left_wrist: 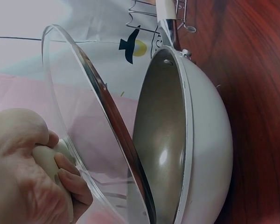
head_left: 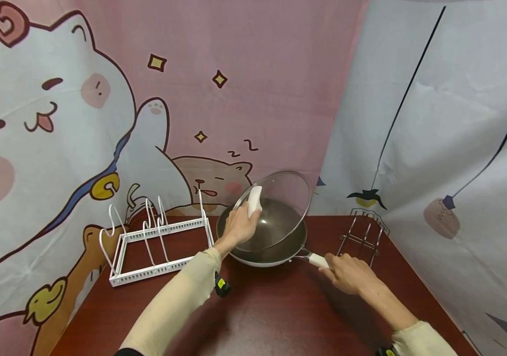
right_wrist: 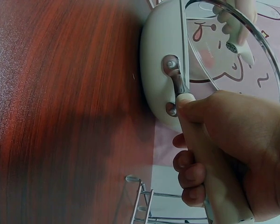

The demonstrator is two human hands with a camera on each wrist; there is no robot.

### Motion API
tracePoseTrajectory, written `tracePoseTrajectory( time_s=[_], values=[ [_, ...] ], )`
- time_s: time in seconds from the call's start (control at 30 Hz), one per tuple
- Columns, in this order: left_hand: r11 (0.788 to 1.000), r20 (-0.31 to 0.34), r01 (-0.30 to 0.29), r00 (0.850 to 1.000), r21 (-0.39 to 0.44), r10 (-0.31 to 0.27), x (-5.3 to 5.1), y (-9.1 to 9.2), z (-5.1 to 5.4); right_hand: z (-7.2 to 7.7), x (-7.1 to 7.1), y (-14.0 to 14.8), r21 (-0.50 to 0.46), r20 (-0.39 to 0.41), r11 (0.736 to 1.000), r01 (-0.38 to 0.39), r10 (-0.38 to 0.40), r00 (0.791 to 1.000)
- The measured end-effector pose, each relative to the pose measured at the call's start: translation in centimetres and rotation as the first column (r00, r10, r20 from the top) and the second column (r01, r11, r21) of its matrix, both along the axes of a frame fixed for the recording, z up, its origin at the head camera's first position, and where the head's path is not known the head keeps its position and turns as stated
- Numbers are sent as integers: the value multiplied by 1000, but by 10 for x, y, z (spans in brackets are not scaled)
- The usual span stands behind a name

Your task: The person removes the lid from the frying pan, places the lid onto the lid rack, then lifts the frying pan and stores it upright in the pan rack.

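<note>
A pan (head_left: 253, 258) with a white outside and a dark inside stands on the table. My right hand (head_left: 352, 273) grips its pale handle (right_wrist: 214, 172), fingers wrapped round it. Above the pan a glass lid (head_left: 286, 198) with a metal rim is held tilted, its far side raised. My left hand (head_left: 241, 225) holds the lid by its white knob (head_left: 255, 199), fingers curled about it in the left wrist view. In that view the pan's inside (left_wrist: 161, 140) shows past the lid's rim. Whether the lid's low edge touches the pan, I cannot tell.
A white rack (head_left: 155, 269) with upright wire dividers stands on the table (head_left: 271, 311) to the left. At the back right is a small metal wire rack (head_left: 362, 237). Printed cloth (head_left: 280, 89) hangs behind the table and along its right side.
</note>
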State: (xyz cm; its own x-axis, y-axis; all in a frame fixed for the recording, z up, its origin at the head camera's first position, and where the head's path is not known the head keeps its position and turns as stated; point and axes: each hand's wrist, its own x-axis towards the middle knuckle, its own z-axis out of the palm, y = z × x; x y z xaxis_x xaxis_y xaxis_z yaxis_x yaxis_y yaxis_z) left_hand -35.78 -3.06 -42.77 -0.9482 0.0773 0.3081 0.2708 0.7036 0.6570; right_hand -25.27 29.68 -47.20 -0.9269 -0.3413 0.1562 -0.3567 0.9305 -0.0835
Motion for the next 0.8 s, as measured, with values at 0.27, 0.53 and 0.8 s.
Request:
tracePoseTrajectory(
  time_s=[0.27, 0.53, 0.8],
  values=[
    [1000, 8, 8, 1000, 0, -8, 2, 1, 1, 0, 1, 0, -11, 12, 1000, -1, 1, 1000],
    [1000, 14, 12, 1000, 11, -12, 2, 2, 3, 0, 1, 0, -8, 10, 1000, -4, 5, 1000],
    [999, 23, 24, 999, 36, -25, 4, 4, 6, 1, -1, 0, -8, 11, 1000, 0, 0, 1000]
  ],
)
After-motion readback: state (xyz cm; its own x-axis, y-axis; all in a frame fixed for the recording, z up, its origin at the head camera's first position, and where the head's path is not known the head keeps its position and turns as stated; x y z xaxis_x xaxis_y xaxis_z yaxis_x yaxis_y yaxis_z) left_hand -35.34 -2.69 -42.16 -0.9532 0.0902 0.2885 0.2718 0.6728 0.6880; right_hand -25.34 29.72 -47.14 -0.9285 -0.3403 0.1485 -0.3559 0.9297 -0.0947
